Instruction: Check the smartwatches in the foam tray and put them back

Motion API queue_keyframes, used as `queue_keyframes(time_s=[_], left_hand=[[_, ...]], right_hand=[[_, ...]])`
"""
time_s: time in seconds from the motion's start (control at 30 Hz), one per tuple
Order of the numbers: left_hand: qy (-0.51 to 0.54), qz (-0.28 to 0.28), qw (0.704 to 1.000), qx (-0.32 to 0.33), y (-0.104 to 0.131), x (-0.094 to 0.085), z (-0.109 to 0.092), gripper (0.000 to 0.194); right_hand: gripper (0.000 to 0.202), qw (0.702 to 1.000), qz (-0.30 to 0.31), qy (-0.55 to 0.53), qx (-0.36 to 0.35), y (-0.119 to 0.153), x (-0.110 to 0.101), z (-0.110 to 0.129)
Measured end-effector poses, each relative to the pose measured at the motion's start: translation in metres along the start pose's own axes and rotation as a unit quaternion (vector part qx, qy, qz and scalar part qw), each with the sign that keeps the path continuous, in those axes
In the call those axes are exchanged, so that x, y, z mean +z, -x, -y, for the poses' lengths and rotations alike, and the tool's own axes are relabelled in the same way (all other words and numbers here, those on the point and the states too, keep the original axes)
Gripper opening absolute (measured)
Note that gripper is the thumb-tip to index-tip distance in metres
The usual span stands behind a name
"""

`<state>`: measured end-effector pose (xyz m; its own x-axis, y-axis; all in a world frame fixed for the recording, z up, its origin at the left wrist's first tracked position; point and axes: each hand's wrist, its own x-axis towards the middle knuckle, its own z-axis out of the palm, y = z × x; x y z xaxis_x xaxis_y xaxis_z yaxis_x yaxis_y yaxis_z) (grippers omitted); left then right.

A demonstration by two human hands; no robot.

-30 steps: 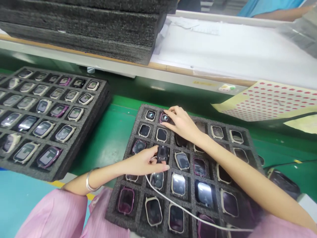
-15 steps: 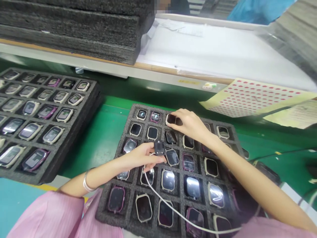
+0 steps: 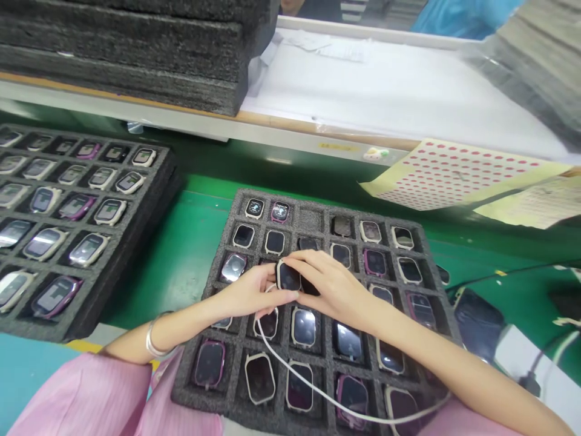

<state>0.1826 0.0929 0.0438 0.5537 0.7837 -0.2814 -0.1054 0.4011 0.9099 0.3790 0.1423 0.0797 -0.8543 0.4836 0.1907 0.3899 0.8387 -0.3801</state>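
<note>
My right hand (image 3: 333,281) grips a smartwatch (image 3: 288,277) with a pale frame and a dark screen, fingers at its top and thumb at its lower edge. Against the watch's left side, my left hand (image 3: 254,289) is closed on a small black charging dock, now hidden behind the watch. From that hand a white cable (image 3: 290,368) curves down to the right. Both hands are over a grey foam tray (image 3: 195,396) whose compartments hold several watches in pale and purple frames. Two watches at the far left, one pale-framed (image 3: 255,208) and one purple-framed (image 3: 280,211), have lit screens.
To the left stands another foam tray (image 3: 97,315) of watches. Behind are stacked black foam sheets (image 3: 122,54) on a white shelf (image 3: 345,91), with yellow sheets (image 3: 458,175) hanging off its edge. A dark phone-like device (image 3: 479,321) and cables lie right. A person is partly visible beyond.
My right hand has lifted the pale-framed watch from the tray's far row and brought it down and left to my left hand. The black dock has gone from sight behind it.
</note>
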Motion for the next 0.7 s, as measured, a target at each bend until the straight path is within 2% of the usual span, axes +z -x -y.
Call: queue_keyframes(time_s=[0.2,0.47,0.7], left_hand=[[-0.025,-0.05,0.998,-0.015,0.001,0.002,0.001,0.032],[-0.006,-0.042,0.999,-0.004,0.001,0.003,0.002,0.029],[-0.005,-0.045,0.999,-0.013,0.001,0.003,-0.001,0.025]], right_hand=[[0.041,0.999,-0.027,-0.035,-0.005,0.0,0.01,0.0],[0.045,0.994,-0.055,-0.09,-0.006,0.003,0.014,-0.002],[0.04,0.998,-0.039,-0.045,0.018,0.0,0.015,0.003]])
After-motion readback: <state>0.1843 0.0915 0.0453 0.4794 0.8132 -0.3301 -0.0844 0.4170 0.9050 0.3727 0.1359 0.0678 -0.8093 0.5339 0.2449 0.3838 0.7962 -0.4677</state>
